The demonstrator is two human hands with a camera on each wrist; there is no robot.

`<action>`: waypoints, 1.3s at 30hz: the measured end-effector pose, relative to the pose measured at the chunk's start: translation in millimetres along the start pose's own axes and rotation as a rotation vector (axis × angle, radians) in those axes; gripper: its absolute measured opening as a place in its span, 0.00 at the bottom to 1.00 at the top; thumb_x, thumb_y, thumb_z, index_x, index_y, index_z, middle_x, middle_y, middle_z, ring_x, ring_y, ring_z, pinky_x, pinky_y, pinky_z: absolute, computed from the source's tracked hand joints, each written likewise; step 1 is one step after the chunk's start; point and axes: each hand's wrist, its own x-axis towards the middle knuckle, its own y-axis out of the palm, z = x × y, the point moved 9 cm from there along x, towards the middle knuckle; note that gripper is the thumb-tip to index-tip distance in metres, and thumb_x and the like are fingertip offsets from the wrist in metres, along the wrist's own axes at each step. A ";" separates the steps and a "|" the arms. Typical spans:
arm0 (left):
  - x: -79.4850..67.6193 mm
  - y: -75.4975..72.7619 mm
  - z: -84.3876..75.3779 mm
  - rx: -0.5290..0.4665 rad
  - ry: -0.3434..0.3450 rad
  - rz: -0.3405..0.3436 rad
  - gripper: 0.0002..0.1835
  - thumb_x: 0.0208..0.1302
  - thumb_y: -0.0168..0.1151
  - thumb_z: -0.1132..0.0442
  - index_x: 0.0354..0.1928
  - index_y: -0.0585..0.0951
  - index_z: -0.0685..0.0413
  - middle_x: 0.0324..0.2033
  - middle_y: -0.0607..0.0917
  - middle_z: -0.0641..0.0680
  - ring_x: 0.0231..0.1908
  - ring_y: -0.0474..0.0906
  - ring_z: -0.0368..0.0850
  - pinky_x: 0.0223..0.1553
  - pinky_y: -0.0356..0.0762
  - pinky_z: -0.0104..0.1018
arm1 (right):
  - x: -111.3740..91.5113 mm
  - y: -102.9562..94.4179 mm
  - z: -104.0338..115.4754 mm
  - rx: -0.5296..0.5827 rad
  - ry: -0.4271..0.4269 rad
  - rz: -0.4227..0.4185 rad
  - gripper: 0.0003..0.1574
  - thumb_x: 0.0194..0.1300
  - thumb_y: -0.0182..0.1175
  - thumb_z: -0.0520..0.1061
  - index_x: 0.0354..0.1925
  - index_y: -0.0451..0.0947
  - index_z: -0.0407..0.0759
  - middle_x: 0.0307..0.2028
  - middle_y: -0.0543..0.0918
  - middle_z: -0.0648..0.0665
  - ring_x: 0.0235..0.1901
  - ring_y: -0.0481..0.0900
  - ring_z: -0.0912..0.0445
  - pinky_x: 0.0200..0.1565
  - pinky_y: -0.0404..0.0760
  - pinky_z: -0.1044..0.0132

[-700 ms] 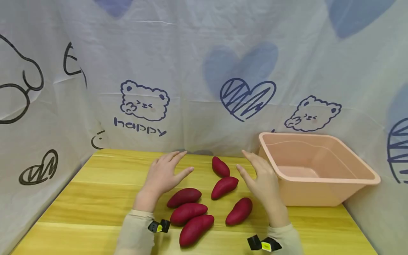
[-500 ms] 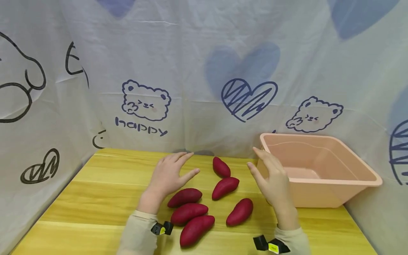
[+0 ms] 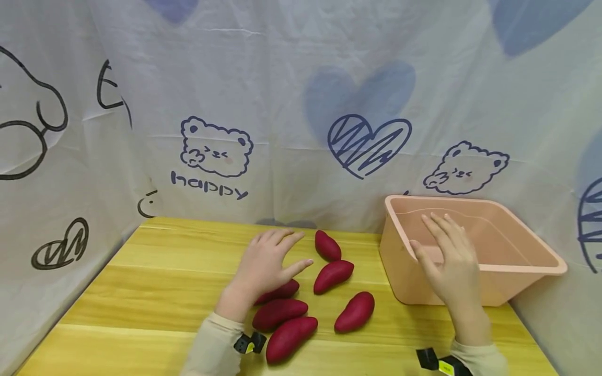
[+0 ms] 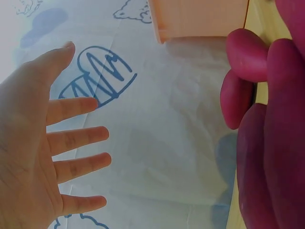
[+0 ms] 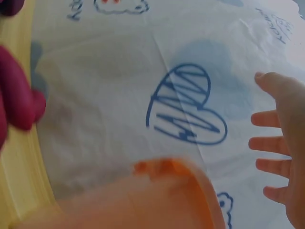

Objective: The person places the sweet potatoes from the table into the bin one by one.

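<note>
On the tabletop, read as a clock centred on the group, six o'clock nearest the person:

Sweet potatoes, dark red, six. Rearmost potato (image 3: pixel 327 245), between twelve and one. Second potato (image 3: pixel 334 277), at two, just beside the rearmost. Lone potato (image 3: pixel 355 312), at four, apart from the rest. Three close together: inner potato (image 3: pixel 284 291) at nine, middle potato (image 3: pixel 280 315) at eight, near potato (image 3: pixel 291 339) at seven.

Tub, one, pale pink-orange (image 3: pixel 409 290), between two and three o'clock, upright, near the back cloth.

Left hand (image 3: pixel 267 262), one, at ten o'clock; released, fingers spread, holding nothing. It blocks part of the inner potato from my sight; in the left wrist view it is well apart from all the potatoes visible there.

Right hand (image 3: pixel 452 263), one, toward three; likewise released, fingers extended. It hides part of the tub's near rim and wall; whether it touches the rim I cannot tell.

Sleeves, beige, two: left sleeve (image 3: pixel 213 347), right sleeve (image 3: pixel 479 360). Black wrist devices, two: left device (image 3: pixel 249 343), right device (image 3: pixel 442 362), each with a yellow patch.

Surface: table (image 3: pixel 155 292), yellow, wood-grained.

Room: pale creased cloth (image 3: pixel 287 78) behind and at both sides; on its back panel, two line-drawn bears, one scribbled heart between them, one word, "happy".
</note>
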 end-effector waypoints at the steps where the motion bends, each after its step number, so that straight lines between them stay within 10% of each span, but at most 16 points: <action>1: 0.2 1.5 -1.5 0.006 0.003 0.006 0.33 0.61 0.56 0.33 0.64 0.76 0.41 0.57 0.81 0.50 0.58 0.76 0.52 0.59 0.72 0.54 | -0.8 -3.3 -3.6 -0.014 -0.006 -0.006 0.41 0.67 0.49 0.72 0.60 0.77 0.43 0.59 0.79 0.35 0.66 0.69 0.40 0.71 0.57 0.45; 21: -1.6 22.5 -47.3 0.000 0.113 0.085 0.33 0.61 0.54 0.31 0.65 0.74 0.37 0.60 0.78 0.49 0.61 0.73 0.49 0.61 0.70 0.55 | -40.3 -37.0 -83.5 -0.152 0.070 0.120 0.37 0.70 0.48 0.68 0.66 0.71 0.49 0.68 0.69 0.36 0.73 0.56 0.39 0.72 0.45 0.36; 39: -14.2 52.1 -100.7 0.023 0.263 0.167 0.34 0.64 0.46 0.27 0.65 0.73 0.35 0.61 0.77 0.46 0.62 0.72 0.46 0.60 0.71 0.56 | -58.6 -3.9 -119.7 -0.242 0.216 0.426 0.34 0.75 0.41 0.61 0.75 0.55 0.59 0.75 0.56 0.40 0.78 0.36 0.43 0.70 0.24 0.34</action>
